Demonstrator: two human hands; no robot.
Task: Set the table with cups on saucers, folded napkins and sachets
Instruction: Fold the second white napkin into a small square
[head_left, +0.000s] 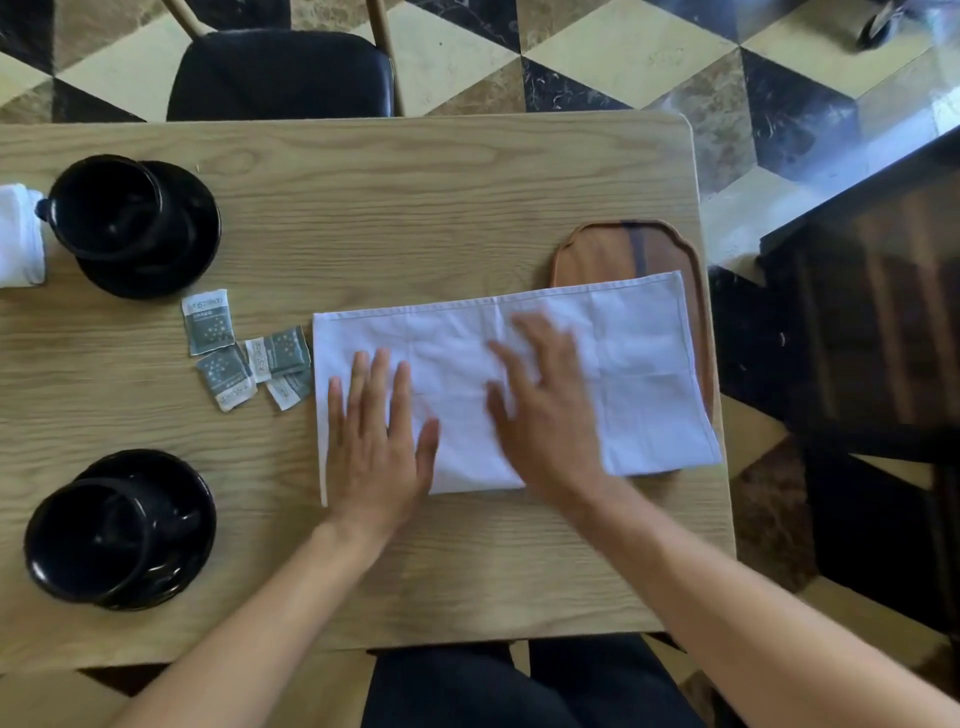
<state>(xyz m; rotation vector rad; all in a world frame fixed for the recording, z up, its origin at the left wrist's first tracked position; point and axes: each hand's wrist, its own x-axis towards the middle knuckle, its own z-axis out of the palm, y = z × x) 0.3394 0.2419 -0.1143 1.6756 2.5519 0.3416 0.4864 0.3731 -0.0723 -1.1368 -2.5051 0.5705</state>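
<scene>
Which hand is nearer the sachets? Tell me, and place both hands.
Left. The left hand lies flat on the napkin's left part, just right of the sachets. The right hand rests mid-napkin, farther right.

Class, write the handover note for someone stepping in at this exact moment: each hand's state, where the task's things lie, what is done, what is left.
Left hand: flat, pressing the white napkin.
Right hand: open on the napkin, blurred.
The napkin's right end overlaps the wooden tray.
Done: far cup and near cup on saucers; a folded napkin beside the far cup.
Left: finish folding and place this napkin; distribute the sachets piled mid-table.
</scene>
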